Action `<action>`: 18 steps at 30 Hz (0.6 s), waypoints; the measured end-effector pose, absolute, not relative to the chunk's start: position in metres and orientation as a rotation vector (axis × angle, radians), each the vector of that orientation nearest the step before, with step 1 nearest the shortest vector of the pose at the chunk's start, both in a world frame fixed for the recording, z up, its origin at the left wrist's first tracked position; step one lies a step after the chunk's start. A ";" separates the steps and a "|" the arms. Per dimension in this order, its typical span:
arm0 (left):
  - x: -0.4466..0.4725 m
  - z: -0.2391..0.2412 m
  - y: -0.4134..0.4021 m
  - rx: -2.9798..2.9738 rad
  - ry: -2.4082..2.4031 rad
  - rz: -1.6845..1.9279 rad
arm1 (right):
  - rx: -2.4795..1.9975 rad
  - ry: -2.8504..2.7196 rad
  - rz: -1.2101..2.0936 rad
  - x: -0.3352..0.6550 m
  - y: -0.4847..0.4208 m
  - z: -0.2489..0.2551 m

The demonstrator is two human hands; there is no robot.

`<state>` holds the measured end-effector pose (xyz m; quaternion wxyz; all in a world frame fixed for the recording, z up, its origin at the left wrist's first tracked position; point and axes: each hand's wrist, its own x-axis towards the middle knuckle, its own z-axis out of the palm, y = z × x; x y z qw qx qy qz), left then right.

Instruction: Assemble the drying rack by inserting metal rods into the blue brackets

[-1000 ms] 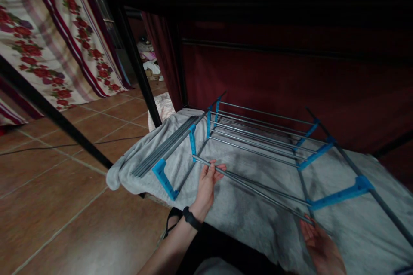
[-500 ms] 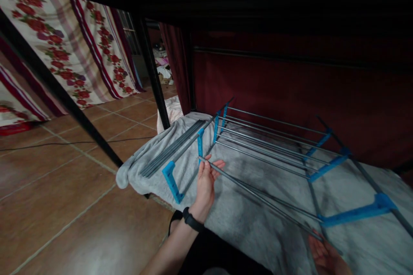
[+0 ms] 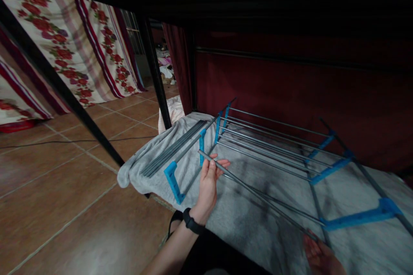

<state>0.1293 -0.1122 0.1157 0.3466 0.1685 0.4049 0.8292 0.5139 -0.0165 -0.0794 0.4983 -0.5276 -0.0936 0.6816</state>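
Note:
A grey metal rod (image 3: 258, 195) runs from my left hand to my right hand, slanting down to the right above a grey blanket (image 3: 238, 215). My left hand (image 3: 209, 182) grips the rod's left end, fingers curled round it, a black band on the wrist. My right hand (image 3: 319, 255) at the bottom edge cups the rod's right end; its fingers are partly cut off. Behind the rod lies a partly built rack (image 3: 274, 142) of grey rods and blue plastic brackets. A blue bracket (image 3: 361, 217) sits just past my right hand, another blue bracket (image 3: 172, 180) left of my left hand.
A bundle of spare grey rods (image 3: 171, 148) lies on the blanket's left side. A black bed-frame post (image 3: 155, 73) and a slanted black bar (image 3: 64, 90) stand at the left. Brown floor tiles (image 3: 64, 206), a floral curtain (image 3: 80, 43) and a dark red drape (image 3: 290, 90) surround the bed.
The rod's left end has risen slightly in my left hand. The view has shifted a little, and my right hand has slid lower toward the frame's bottom edge.

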 end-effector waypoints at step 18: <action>0.181 0.103 -0.097 0.697 1.130 1.935 | -1.003 -0.134 1.988 0.382 -0.059 -0.009</action>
